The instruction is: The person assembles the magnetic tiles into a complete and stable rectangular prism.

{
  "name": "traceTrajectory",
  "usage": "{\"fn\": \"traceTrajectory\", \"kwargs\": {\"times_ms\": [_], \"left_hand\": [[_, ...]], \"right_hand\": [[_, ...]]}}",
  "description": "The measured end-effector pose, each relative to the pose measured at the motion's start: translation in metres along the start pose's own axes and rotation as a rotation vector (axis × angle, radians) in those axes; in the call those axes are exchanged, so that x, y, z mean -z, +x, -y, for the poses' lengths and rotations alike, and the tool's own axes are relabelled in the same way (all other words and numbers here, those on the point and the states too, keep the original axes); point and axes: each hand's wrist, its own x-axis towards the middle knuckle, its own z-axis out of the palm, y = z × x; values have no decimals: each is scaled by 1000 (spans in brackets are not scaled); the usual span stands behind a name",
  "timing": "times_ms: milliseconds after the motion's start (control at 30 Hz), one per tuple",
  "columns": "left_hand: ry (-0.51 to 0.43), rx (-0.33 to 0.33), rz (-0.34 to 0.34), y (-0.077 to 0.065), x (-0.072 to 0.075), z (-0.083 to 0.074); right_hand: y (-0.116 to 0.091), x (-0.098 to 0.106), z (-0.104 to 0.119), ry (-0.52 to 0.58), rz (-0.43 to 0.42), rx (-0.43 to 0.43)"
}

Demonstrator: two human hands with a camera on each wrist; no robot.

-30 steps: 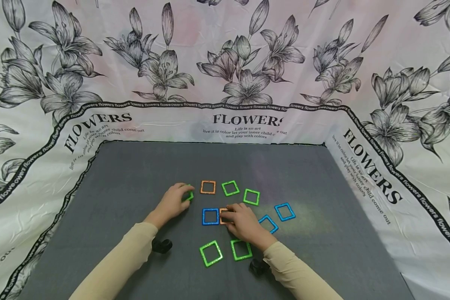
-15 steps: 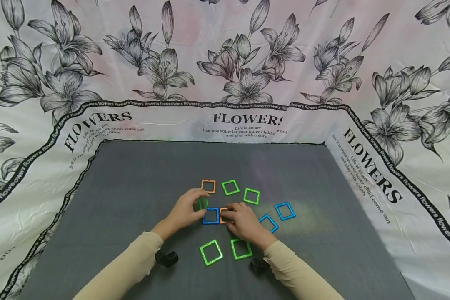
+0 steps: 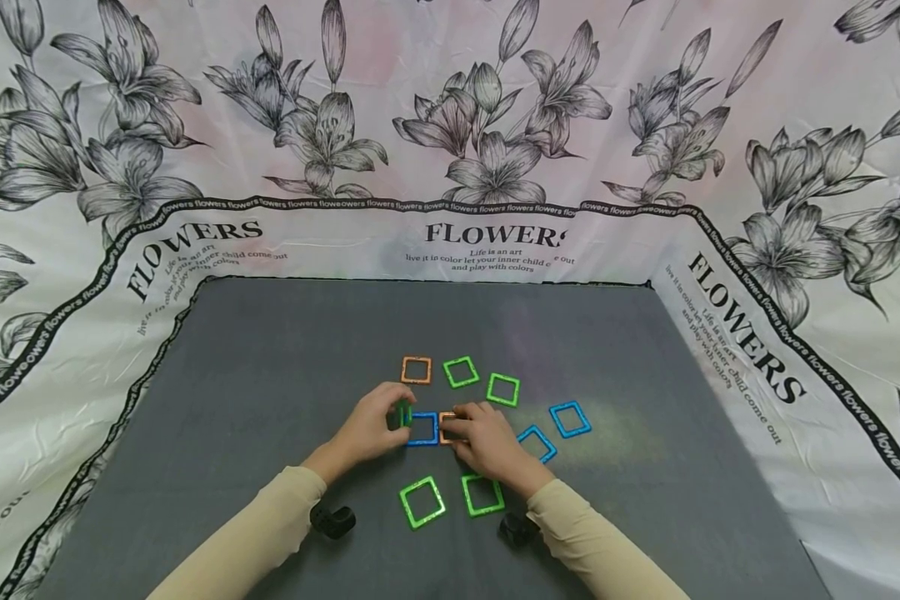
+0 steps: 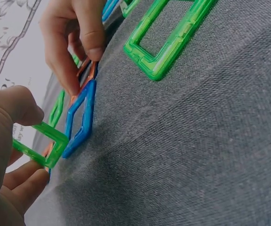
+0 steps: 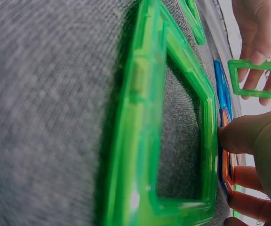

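Shifted toward four o'clock: green square (image 3: 406, 414), pinched upright by the left hand (image 3: 367, 427) just at nine o'clock of the blue square (image 3: 435, 428); right hand (image 3: 489, 438) grips the orange square (image 3: 442, 429) at three, we judge as anchor.

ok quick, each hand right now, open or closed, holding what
Left hand: closed, pinching a green square.
Right hand: closed, holding an orange square that lies flat.
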Motion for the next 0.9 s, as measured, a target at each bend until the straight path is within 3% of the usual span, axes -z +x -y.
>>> {"fn": "traceTrajectory", "kwargs": {"times_ms": [467, 900], "left_hand": [[-20, 34, 36, -4, -3, 3], [-45, 25, 13, -9, -7, 9]], "right_hand": [[1, -2, 0, 6, 12, -27], [2, 0, 1, 28, 7, -36]]}}
